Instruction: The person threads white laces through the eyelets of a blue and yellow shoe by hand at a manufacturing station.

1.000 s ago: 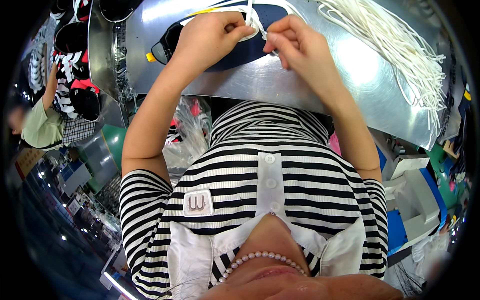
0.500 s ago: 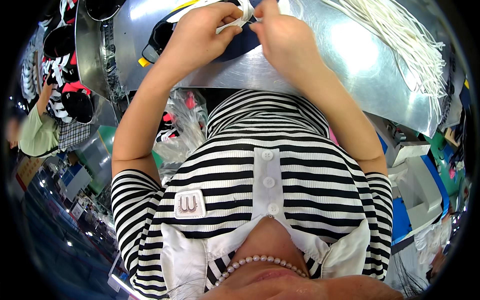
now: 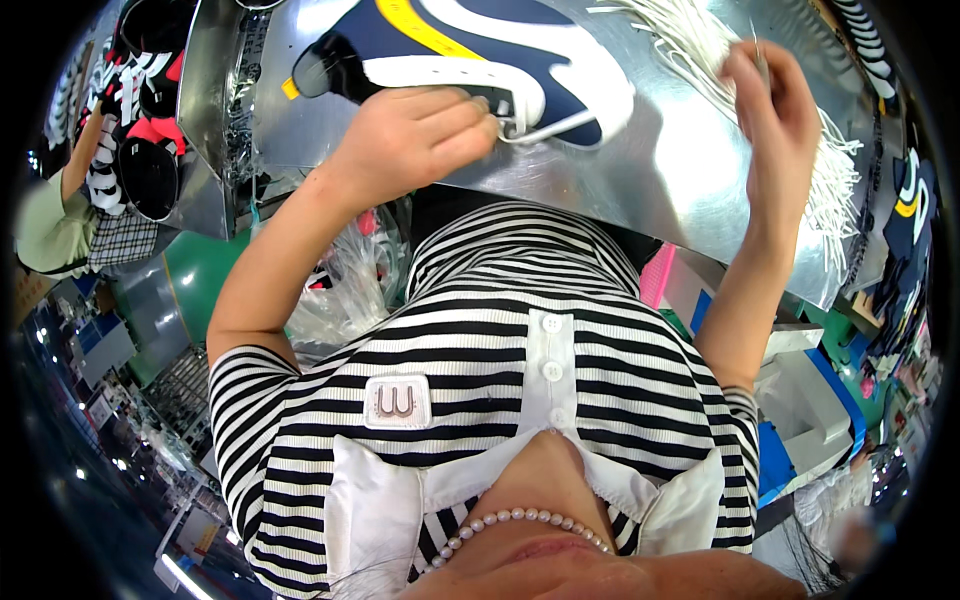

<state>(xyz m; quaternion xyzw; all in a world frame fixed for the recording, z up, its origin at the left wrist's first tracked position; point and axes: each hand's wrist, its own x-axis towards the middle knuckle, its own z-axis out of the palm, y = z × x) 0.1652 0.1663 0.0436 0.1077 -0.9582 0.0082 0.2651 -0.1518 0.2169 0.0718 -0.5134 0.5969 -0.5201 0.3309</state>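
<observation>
A navy, white and yellow shoe upper (image 3: 590, 70) lies on its side on the metal table, toe to the right. My left hand (image 3: 420, 135) is closed on its lacing edge, fingers curled over the eyelet strip. A short white lace (image 3: 560, 128) runs across the front of the upper, beside my left fingertips. Away to the right, my right hand (image 3: 775, 110) is raised by a bundle of loose white laces (image 3: 690, 55). Its thumb and fingers pinch a thin, pointed, metallic-looking tool (image 3: 756, 42); its exact kind is too small to make out.
Black, white and red shoe uppers (image 3: 150, 170) are piled at the left, near another person's arm (image 3: 82, 155). More navy uppers (image 3: 908, 230) hang beyond the table's right end. Clear plastic bags (image 3: 345, 275) sit below the table's front edge (image 3: 560, 205).
My hands have separated: the right one moved from the upper rightward to the lace bundle. The left stays on the upper, which now shows more fully.
</observation>
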